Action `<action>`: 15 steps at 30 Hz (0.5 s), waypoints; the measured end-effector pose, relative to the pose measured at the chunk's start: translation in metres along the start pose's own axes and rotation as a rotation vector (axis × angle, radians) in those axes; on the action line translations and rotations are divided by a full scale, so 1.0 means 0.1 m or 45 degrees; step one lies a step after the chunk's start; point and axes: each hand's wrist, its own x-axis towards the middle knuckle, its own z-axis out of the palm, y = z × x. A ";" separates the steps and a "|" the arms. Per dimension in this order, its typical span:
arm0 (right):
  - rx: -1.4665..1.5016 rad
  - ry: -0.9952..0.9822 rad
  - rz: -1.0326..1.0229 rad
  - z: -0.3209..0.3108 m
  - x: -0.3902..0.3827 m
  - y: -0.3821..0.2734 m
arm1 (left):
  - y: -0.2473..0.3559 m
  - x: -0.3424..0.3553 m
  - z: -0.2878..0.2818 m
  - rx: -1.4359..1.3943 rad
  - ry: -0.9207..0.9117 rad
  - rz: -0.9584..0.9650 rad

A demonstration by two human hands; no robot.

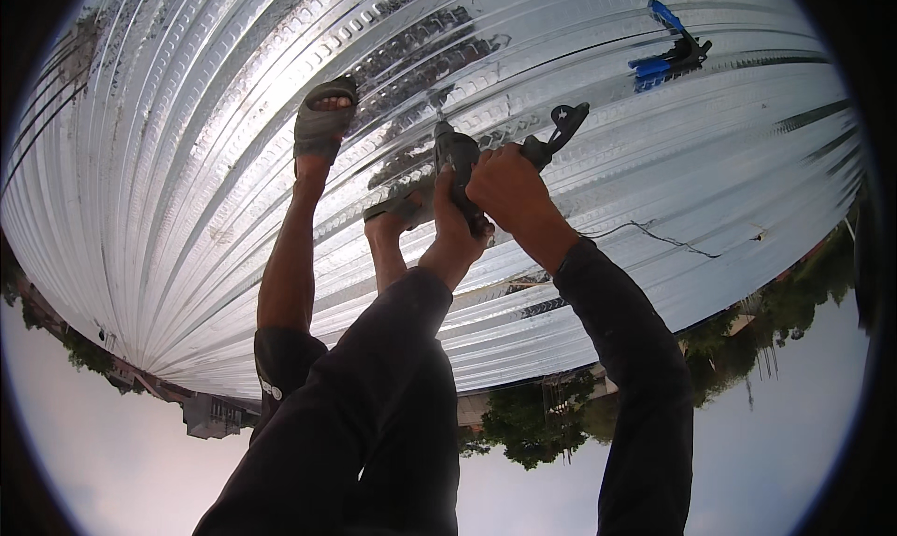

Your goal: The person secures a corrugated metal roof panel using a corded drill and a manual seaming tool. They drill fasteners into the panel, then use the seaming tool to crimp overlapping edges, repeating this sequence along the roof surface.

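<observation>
A dark power drill (456, 153) is held between my hands over the ribbed metal sheets, its slim bit pointing away from me. My left hand (452, 229) is closed round the drill's lower body, thumb up along its side. With curled fingers, my right hand (512, 192) grips the drill from the other side. Beyond the right fist a black piece with a round eyelet (564, 123) sticks out to the upper right; I cannot tell whether it belongs to the drill. The bit's tip is close to the sheet, but contact is unclear.
Shiny ribbed metal sheets (177, 209) spread all around. A blue-and-black hand tool (671, 55) lies at the far right. My sandalled feet (325, 120) stand on the sheets. A thin dark wire (654, 234) lies right of my right forearm. Trees (537, 424) show past the sheets' edge.
</observation>
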 end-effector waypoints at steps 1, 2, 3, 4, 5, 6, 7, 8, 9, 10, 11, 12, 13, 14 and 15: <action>-0.090 -0.122 -0.131 -0.11 0.06 -0.08 | -0.08 -0.01 -0.05 -0.201 -0.120 0.013; -0.125 -0.157 -0.161 -0.15 0.01 -0.12 | -0.14 -0.02 -0.14 -0.392 -0.239 0.030; -0.159 -0.193 -0.190 -0.20 -0.07 -0.16 | -0.19 -0.04 -0.24 -0.344 -0.298 0.042; -0.204 -0.217 -0.224 -0.27 -0.12 -0.20 | -0.19 -0.08 -0.31 -0.227 -0.272 0.031; -0.266 -0.274 -0.157 -0.36 -0.24 -0.27 | -0.19 -0.17 -0.36 -0.109 -0.237 0.022; -0.246 -0.216 -0.049 -0.39 -0.33 -0.30 | -0.18 -0.26 -0.41 0.062 -0.190 0.008; -0.224 -0.164 0.047 -0.41 -0.47 -0.33 | -0.17 -0.34 -0.47 0.226 -0.143 -0.011; -0.203 -0.117 0.144 -0.46 -0.65 -0.35 | -0.18 -0.48 -0.58 0.386 -0.077 -0.043; -0.042 -0.160 0.267 -0.49 -0.84 -0.36 | -0.14 -0.61 -0.73 0.551 -0.023 -0.064; 0.114 -0.189 0.393 -0.52 -1.02 -0.40 | -0.09 -0.76 -0.84 0.719 0.027 -0.070; 0.258 -0.180 0.562 -0.61 -1.19 -0.50 | -0.05 -0.96 -0.91 0.933 0.043 0.067; 0.406 -0.157 0.720 -0.72 -1.36 -0.62 | -0.01 -1.19 -0.99 1.140 0.070 0.221; 0.478 -0.134 0.849 -0.85 -1.52 -0.77 | 0.05 -1.38 -1.17 1.228 -0.016 0.414; 0.556 -0.110 0.984 -0.97 -1.70 -0.94 | 0.19 -1.64 -1.26 1.325 -0.118 0.536; 0.625 -0.123 1.094 -1.11 -1.84 -1.10 | 0.39 -1.89 -1.34 1.395 -0.207 0.687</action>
